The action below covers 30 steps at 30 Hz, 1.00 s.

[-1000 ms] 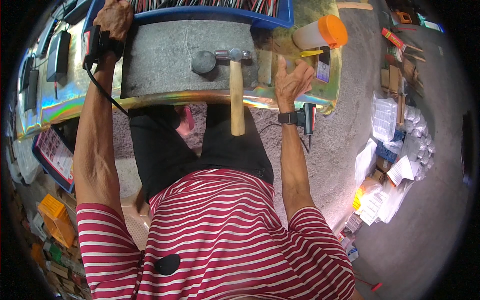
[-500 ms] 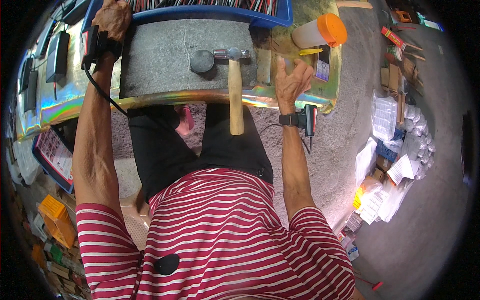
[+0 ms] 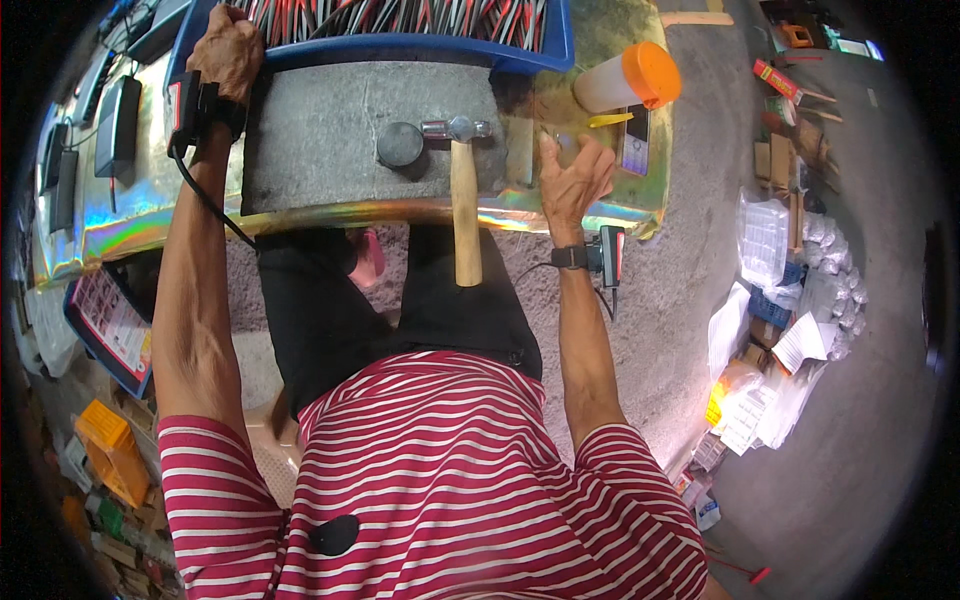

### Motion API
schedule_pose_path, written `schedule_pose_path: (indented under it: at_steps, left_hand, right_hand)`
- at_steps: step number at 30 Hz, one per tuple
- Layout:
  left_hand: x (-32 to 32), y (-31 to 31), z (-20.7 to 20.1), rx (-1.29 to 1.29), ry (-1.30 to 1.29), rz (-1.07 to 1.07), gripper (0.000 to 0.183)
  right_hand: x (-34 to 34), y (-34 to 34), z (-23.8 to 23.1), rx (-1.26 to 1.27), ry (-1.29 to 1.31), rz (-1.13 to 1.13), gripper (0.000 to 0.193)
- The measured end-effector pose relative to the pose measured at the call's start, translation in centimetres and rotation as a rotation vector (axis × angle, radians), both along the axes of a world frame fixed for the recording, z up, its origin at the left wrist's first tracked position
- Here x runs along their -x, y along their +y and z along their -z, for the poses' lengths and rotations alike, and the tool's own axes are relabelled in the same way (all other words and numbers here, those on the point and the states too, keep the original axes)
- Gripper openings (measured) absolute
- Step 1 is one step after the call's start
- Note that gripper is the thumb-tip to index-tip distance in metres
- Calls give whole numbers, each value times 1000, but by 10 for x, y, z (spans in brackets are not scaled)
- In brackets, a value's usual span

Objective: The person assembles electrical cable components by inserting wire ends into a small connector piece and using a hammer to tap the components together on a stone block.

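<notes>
My left hand point(image 3: 228, 55) is at the left end of a blue plastic tray point(image 3: 400, 48), over its wall, fingers curled. What they grip is hidden at the picture's top edge. Thin red, black, white and grey strips point(image 3: 400, 20) fill the tray. My right hand point(image 3: 577, 182) rests low over the gold table top, thumb apart from the bent fingers, with nothing plainly held. Just beyond it lie a yellow tool point(image 3: 610, 119) and a jar with an orange lid point(image 3: 650, 75). Between my hands, a wooden-handled hammer point(image 3: 465, 200) and a dark round block point(image 3: 400, 145) lie on a grey slab point(image 3: 320, 130).
The table's shiny front edge point(image 3: 370, 212) runs before my lap; the hammer handle sticks out past it. Black boxes point(image 3: 118, 125) with cables stand at the left. A flat card-like item point(image 3: 636, 145) lies beside my right hand. Papers and clear packs point(image 3: 790, 340) are on the floor at right.
The whole view has shifted, showing more of the tray. My right thumb and fingers have spread apart a little and the hand has moved slightly left. My left hand stays at the tray.
</notes>
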State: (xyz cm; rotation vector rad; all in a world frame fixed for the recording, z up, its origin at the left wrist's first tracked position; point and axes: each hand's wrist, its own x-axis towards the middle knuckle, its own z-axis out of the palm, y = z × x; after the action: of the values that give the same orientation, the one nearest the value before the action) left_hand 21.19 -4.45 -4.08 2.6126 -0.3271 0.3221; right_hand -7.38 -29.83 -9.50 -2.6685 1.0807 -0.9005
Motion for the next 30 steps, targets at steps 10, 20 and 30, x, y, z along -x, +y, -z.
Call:
schedule_pose_path:
  at_steps: [10,20,30]
  left_hand:
    - [0,-3,-4,7,48,-47,32]
    - [0,-2,-2,53,13,-28,32]
    - [2,-2,-3,-11,-13,2,28]
  right_hand:
    - [-6,-1,-1,-44,17,67,44]
    - [-9,-3,1,-50,13,105,43]
    - [-7,-5,-1,-101,-13,99,34]
